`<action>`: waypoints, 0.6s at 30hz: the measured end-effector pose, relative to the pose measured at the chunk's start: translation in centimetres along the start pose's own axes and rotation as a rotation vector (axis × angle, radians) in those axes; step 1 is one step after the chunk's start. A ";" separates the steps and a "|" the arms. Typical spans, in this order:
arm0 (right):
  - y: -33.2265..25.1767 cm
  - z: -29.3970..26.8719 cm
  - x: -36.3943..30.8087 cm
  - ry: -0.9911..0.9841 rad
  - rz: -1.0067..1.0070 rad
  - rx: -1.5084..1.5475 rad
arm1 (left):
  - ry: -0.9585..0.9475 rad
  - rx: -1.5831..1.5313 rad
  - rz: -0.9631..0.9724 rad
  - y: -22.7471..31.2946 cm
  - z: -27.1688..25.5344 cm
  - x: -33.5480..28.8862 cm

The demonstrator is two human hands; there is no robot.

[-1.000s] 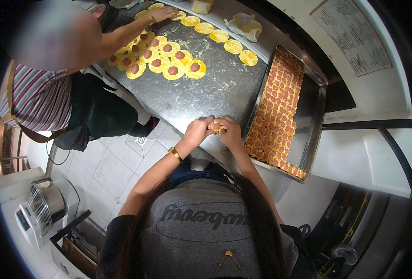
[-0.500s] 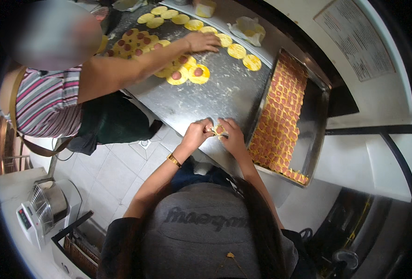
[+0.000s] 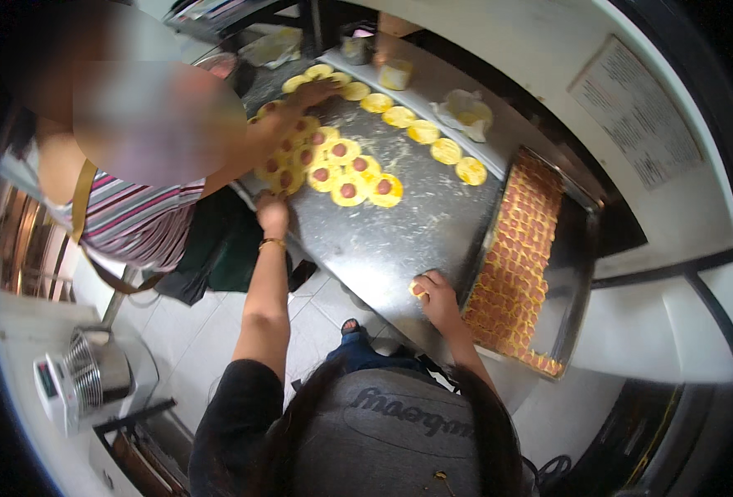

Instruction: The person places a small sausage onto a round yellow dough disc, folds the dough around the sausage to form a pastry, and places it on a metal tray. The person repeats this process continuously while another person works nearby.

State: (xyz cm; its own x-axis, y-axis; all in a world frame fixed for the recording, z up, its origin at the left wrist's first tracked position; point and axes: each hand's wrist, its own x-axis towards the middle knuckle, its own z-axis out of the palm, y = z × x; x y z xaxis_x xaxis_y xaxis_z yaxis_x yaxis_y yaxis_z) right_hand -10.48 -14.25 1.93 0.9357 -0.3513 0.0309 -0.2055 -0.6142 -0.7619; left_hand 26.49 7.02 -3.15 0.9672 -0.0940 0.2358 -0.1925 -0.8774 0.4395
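From the head view, we have the tray largely covered with shaped pieces, a bare strip left on its right, and our right hand grasps another piece over the counter. Filled rounds lie unfolded near our left hand, whose grip we cannot tell; plain rounds await filling.

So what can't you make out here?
In the head view:
Dough piece in the right hand: partly covered by that hand.
Whether the left hand grips a meat-topped disc: too blurred.
Any discs behind the co-worker's arm: hidden by it.
Print on the wall sheet: too small and blurred.
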 end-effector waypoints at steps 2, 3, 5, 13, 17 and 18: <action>-0.5 0.8 0.6 0.089 -0.128 0.060 | 0.101 0.410 0.279 -9.6 2.9 3.6; 1.3 -0.3 -0.8 0.181 -0.093 0.021 | -0.185 0.581 0.293 -5.8 4.4 2.9; -0.2 -2.7 -2.0 0.192 0.160 0.341 | -0.142 0.183 0.025 -7.8 4.5 4.2; 12.8 -18.3 -8.4 0.758 0.377 0.455 | -0.208 -1.641 -0.596 -5.0 1.1 0.0; 18.2 -22.4 -6.9 0.772 0.539 0.236 | -0.387 -1.930 -0.550 -2.7 -1.8 -4.6; 19.0 -22.8 -6.1 0.752 0.602 0.130 | -0.442 -1.959 -0.526 -2.4 -2.2 -5.7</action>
State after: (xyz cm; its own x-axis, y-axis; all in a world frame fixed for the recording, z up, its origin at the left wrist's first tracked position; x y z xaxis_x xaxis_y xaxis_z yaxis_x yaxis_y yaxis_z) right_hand -26.64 -39.83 2.02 0.2474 -0.9688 -0.0159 -0.5144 -0.1174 -0.8495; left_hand 21.04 10.68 -3.61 0.8849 -0.4005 -0.2380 0.4597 0.6677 0.5856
